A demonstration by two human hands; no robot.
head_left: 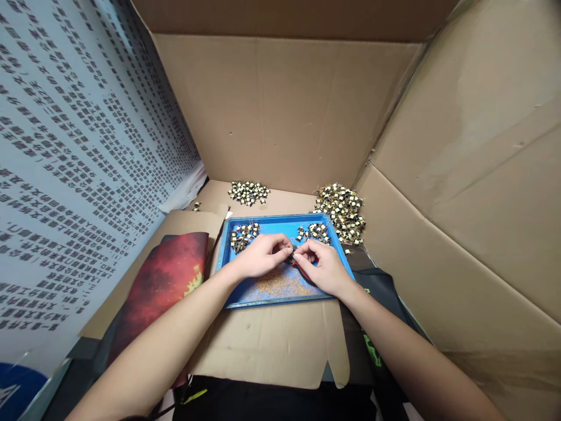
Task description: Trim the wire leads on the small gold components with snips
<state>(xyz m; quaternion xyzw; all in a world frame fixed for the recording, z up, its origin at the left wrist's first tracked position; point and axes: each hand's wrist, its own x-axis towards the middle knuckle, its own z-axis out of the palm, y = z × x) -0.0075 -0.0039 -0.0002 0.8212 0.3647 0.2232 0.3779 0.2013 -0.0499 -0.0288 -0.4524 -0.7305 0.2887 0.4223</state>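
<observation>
Over the blue tray point(280, 220), my left hand point(265, 254) pinches a tiny part at its fingertips, mostly hidden, that looks like one of the small yellow-and-black coils. Facing it, my right hand point(322, 264) is closed, with its thumb and finger close to the left fingertips. Red-handled wire cutters point(302, 272) lie in its palm; their jaws are hard to make out. One pile of coils with wire leads point(244, 236) lies in the tray's left back corner. Another coil pile point(316, 232) is at the right back. Copper-coloured wire clippings point(280, 286) cover the tray's front part.
Behind the tray are a small coil heap point(249, 193) and a larger heap point(339, 210) at the right. Cardboard walls point(284, 105) rise at the back and right. A red patterned cloth or mat point(162, 280) lies left, and a cardboard sheet point(272, 342) lies in front.
</observation>
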